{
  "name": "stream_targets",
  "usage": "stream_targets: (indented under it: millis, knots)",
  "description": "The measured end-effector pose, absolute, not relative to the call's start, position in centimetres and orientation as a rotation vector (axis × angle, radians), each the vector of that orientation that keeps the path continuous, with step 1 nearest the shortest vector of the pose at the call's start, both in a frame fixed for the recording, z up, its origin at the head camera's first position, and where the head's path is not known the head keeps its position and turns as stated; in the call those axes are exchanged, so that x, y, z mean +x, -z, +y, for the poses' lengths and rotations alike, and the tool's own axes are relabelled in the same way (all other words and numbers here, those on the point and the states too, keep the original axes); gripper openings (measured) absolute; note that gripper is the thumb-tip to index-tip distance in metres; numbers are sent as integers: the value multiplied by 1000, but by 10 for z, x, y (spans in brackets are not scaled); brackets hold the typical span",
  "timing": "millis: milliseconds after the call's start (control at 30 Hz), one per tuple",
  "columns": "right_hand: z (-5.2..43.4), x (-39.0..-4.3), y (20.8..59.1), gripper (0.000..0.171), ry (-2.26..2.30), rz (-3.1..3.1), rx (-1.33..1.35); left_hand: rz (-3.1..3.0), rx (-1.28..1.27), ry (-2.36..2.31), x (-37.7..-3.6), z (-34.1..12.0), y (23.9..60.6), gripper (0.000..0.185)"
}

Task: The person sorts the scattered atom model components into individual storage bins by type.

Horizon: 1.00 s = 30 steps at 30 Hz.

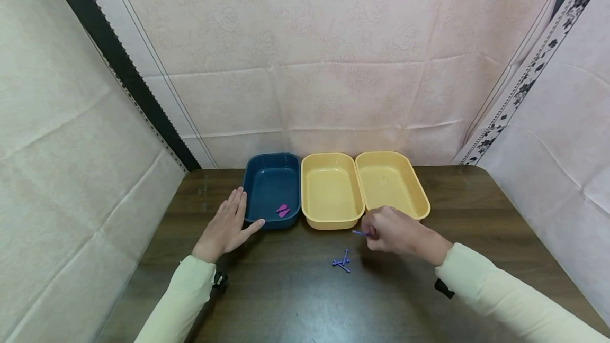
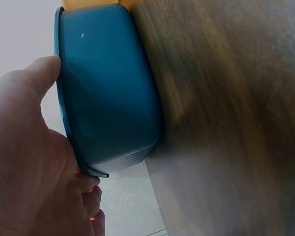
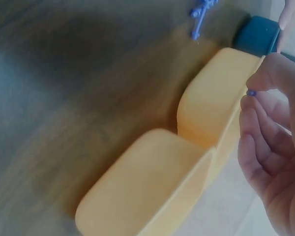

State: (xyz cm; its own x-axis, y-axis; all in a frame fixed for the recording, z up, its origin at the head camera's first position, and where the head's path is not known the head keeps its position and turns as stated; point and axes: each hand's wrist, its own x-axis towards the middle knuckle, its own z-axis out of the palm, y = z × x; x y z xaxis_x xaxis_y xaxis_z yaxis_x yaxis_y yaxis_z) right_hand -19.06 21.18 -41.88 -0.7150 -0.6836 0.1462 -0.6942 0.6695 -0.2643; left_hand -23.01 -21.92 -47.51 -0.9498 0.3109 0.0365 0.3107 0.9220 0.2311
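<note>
My right hand [image 1: 393, 231] pinches a small purple-blue stick [image 1: 360, 233] between thumb and forefinger, in front of the yellow trays. In the right wrist view only the knobbed end of that stick [image 3: 251, 92] shows between the fingertips. Several similar sticks [image 1: 341, 262] lie crossed in a small heap on the table nearby. My left hand [image 1: 227, 229], fingers straight and thumb spread, rests at the near left corner of the dark blue tray [image 1: 271, 165]. Its thumb touches the rim in the left wrist view. Inside this tray lie a few pink leaf-shaped pieces [image 1: 283, 210].
Two yellow trays, one in the middle [image 1: 332, 192] and one at the right [image 1: 393, 181], stand beside the blue one in a row along the back of the brown wooden table [image 1: 286, 300]. Pale cloth [image 1: 305, 68] hangs behind and on both sides.
</note>
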Motion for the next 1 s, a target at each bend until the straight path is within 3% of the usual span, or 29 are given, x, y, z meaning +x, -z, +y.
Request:
stream_targets:
  millis: [1000]
  knots:
    - [265,-227,391,24,-277,-2829,1004,3084,504,-349,-230,-219,473,103]
